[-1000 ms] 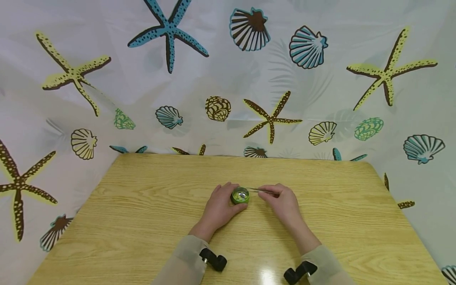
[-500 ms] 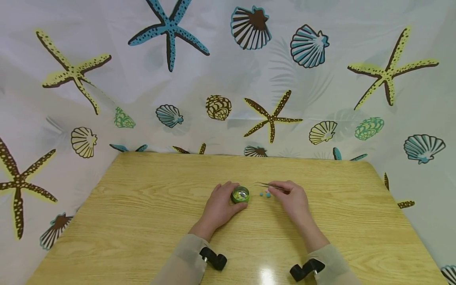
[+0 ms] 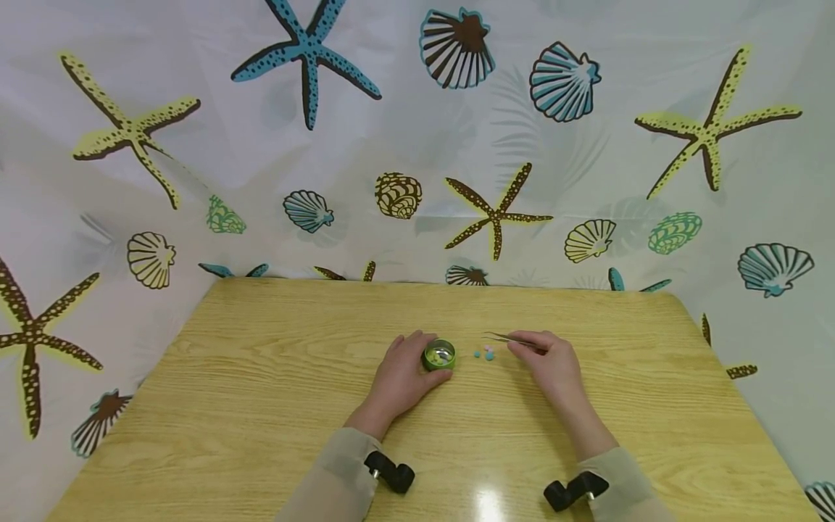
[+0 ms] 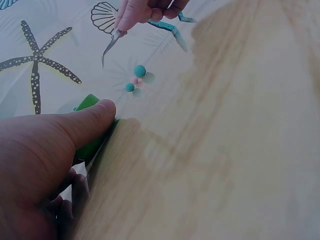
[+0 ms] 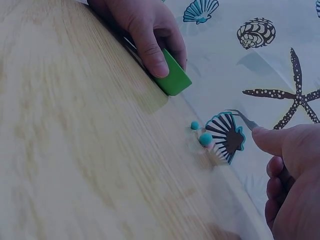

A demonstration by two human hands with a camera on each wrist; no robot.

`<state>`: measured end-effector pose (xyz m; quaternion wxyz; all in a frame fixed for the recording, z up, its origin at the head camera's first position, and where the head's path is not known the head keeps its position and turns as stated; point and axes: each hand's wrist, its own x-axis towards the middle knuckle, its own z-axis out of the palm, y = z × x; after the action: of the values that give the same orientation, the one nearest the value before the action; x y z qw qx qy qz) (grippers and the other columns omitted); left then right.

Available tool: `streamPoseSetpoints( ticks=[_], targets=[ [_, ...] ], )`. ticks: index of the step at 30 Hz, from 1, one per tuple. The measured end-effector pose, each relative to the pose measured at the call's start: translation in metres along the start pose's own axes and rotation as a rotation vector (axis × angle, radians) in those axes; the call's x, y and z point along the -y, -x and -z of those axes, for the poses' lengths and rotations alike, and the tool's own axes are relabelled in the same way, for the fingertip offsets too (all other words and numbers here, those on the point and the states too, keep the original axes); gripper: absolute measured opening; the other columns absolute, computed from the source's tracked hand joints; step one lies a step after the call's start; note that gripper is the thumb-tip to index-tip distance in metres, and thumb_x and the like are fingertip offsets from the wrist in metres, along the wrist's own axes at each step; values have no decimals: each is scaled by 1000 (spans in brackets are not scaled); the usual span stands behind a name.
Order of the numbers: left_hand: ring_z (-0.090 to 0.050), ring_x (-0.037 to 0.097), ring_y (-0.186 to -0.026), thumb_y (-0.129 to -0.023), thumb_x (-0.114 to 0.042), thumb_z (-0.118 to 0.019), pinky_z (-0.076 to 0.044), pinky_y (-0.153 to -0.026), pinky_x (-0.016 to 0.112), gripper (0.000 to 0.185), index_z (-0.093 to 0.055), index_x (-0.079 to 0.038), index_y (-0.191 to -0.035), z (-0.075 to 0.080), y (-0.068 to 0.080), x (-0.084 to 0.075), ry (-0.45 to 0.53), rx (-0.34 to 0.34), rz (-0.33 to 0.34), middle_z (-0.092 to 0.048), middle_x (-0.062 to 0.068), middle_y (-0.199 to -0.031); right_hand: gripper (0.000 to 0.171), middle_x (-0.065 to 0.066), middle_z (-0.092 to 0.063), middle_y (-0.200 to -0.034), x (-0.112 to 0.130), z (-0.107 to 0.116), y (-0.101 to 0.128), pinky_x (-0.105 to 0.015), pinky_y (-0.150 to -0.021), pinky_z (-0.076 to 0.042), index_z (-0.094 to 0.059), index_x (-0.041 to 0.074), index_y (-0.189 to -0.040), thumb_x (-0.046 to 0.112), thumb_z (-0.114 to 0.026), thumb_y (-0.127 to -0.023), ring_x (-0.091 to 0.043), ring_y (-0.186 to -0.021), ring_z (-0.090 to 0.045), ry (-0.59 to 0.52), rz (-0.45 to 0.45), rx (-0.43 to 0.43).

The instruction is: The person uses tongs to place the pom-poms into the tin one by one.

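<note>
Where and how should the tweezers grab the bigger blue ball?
Probably around its middle: bring the tweezers down from above, one tip on its left, one on its right. The bigger blue ball is round, so pinching higher might make it slip. The pink ball sits at its far side, but a gap separates it from the small blue ball on its left.

A pale sheet [image 3: 404, 109] hangs behind the surface [image 3: 261, 406] and down its left and right sides, printed with blue, yellow and brown starfish [image 3: 494, 215], ribbed seashells [image 3: 564, 81] and faint grey fronds [image 3: 515, 134]. The surface has yellowish wood grain and rounded far corners, with a bright reflection [image 3: 488, 504] low in the head view. Soft shadows mottle the sheet.
</note>
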<state>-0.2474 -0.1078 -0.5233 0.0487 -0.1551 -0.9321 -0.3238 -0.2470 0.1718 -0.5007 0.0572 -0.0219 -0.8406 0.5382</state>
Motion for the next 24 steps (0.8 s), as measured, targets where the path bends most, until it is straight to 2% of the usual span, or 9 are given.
streamPoseSetpoints(
  ticks=[10,24],
  targets=[
    [-48,38,-155,-97,-34,-90,-21,-137,50,67,-63,-3,-150,-1,-1,0,10,1,5,-65,17,-152,24,-9,-77,-122,-7,7,2,-26,-81,-55,-86,11,-124,24,-82,-104,-23,-104,-67,39,-6,9],
    [-47,39,-155,-97,-34,-90,-21,-137,50,68,-63,-3,-151,0,0,1,11,8,10,-65,18,-152,24,-11,-76,-125,-16,6,-2,-35,-83,-54,-86,11,-123,24,-82,-103,-24,-100,-64,76,-10,32]
  ],
)
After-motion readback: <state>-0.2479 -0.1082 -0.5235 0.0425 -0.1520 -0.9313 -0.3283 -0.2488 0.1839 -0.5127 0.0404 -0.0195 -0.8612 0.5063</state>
